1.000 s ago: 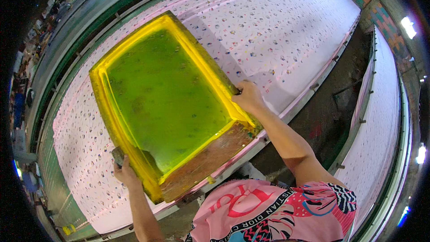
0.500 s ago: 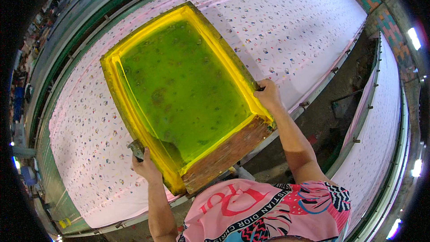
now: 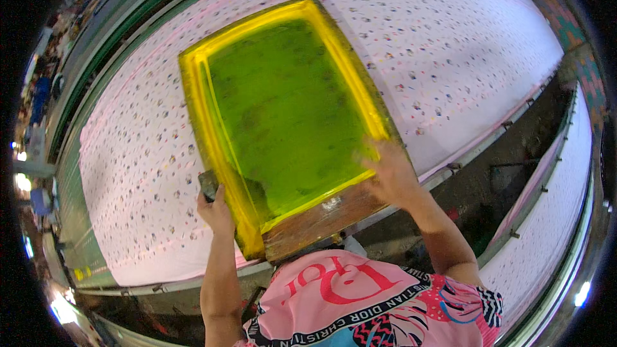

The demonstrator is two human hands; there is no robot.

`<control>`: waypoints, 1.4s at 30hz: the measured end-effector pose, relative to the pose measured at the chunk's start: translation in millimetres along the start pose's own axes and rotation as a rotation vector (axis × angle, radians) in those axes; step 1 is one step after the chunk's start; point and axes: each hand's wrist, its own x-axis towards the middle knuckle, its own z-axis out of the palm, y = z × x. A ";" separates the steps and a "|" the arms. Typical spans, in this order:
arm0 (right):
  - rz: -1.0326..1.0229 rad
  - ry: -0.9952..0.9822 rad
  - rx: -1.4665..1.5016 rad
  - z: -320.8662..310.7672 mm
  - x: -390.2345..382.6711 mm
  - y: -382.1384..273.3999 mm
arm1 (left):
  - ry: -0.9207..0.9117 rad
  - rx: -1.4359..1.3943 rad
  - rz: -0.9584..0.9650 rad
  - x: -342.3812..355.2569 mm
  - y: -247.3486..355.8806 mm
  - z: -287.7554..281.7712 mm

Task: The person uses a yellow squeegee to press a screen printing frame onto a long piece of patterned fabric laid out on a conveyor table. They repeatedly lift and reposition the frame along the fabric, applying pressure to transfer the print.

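A screen printing frame (image 3: 350, 83) with yellow sides and a green mesh (image 3: 289, 115) lies over a long pale pink cloth printed with small motifs. At its left edge, my left hand (image 3: 217, 212) closes around a dark block (image 3: 208, 184) that sticks out from the frame's side. My right hand (image 3: 393, 177) hovers over the frame's near right corner, its fingers spread and blurred, holding nothing. Between my hands runs the near end of the frame, a brown wooden board (image 3: 321, 222). A darker green patch (image 3: 254, 189) shows at the mesh's near left corner.
The printed cloth (image 3: 450, 45) covers a long table that stretches away left and right. A second table with pale cloth (image 3: 546, 212) stands at the right, across a dark aisle (image 3: 508, 160). Small clamps (image 3: 454, 167) dot the near table edge.
My right hand has left the frame's right edge and moved in over its near corner, fingers spreading. My left hand keeps its hold. The whole view has shifted slightly.
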 end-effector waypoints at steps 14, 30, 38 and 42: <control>-0.140 -0.344 -0.050 37.8 7.5 -111.6 | -0.001 0.320 0.061 3.5 -6.5 4.7; -0.192 -0.284 -0.197 57.0 -14.4 -141.5 | 0.078 0.008 0.182 -3.7 -10.0 0.6; -0.206 -0.158 -0.220 84.1 59.6 -114.6 | 0.064 0.035 0.199 -7.6 -3.7 -1.5; -0.139 -0.194 -0.234 93.3 145.2 -88.1 | 0.058 0.088 0.198 -9.9 6.3 0.7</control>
